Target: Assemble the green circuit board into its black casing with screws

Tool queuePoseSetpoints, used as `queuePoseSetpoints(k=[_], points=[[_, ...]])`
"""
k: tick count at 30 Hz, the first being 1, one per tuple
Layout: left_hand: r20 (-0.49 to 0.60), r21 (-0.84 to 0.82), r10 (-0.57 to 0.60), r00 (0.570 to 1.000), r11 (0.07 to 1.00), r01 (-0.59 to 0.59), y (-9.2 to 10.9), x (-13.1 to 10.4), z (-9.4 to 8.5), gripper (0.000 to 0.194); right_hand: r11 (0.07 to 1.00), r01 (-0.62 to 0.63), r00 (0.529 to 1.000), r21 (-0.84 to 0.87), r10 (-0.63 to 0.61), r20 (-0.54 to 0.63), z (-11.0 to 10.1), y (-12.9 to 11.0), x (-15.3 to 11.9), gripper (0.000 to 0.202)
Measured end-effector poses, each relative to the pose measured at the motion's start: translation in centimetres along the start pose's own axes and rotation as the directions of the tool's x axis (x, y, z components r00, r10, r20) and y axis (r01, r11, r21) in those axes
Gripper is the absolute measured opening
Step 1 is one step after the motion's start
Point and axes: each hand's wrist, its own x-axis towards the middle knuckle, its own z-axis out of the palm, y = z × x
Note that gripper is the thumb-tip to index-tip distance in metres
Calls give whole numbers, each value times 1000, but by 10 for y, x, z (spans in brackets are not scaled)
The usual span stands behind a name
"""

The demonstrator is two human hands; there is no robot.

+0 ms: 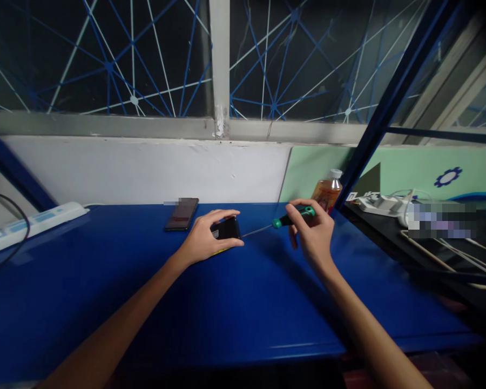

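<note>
A small black device [228,229] with a yellow lower edge is gripped between the thumb and fingers of my left hand [204,236], near the middle of the blue table. My right hand [314,232] holds a screwdriver [294,217] by its green and black handle. The metal shaft points left, and its tip meets or nearly meets the device's right end; exact contact is too small to tell. Just left of and behind my left hand, a dark phone [182,214] lies flat.
A bottle of amber drink [327,192] with a white cap stands behind my right hand. At the far left lies a white power strip [36,224] with a black cable. White cables and adapters [383,204] lie on a black surface at right. The blue table [243,313] meets the wall behind.
</note>
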Motion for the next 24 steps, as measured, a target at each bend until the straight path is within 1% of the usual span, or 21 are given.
queuePoseSetpoints(k=[2, 5, 7, 9, 11, 14, 16, 20, 22, 24], points=[[5, 5, 0, 1000, 1000, 0, 0, 0, 0, 54, 999, -2, 1000, 34, 2, 16, 0, 2, 0, 27], [2, 11, -2, 1000, 1000, 2, 1, 0, 1, 53, 986, -13, 996, 165, -2, 87, -1, 4, 2, 27], [-4, 11, 2, 1000, 1000, -2, 1, 0, 2, 53, 979, -20, 995, 201, 0, 101, -1, 5, 3, 25], [-6, 9, 9, 1000, 1000, -9, 1, 0, 2, 52, 987, -16, 997, 159, 4, 75, -2, 3, 4, 21], [2, 10, 9, 1000, 1000, -9, 2, 0, 2, 53, 997, -9, 999, 78, 6, 32, -2, 2, 4, 19], [12, 13, 6, 1000, 1000, -6, 2, 0, 2, 53, 1000, -6, 1000, -12, 6, -12, -1, 0, 3, 23], [3, 11, 22, 1000, 1000, -22, 2, 0, 2, 53, 1000, -20, 1000, 2, 21, -4, -1, 1, 3, 24], [2, 42, 57, 998, 998, -57, -2, 0, 5, 54, 993, -59, 997, 107, 54, 52, -3, 7, 6, 20], [19, 83, 73, 997, 994, -74, -4, -1, 8, 55, 993, -84, 995, 85, 79, 55, -4, 11, 9, 22], [58, 122, 82, 995, 989, -88, -7, -3, 11, 57, 989, -140, 987, 41, 136, 82, -6, 14, 12, 25]])
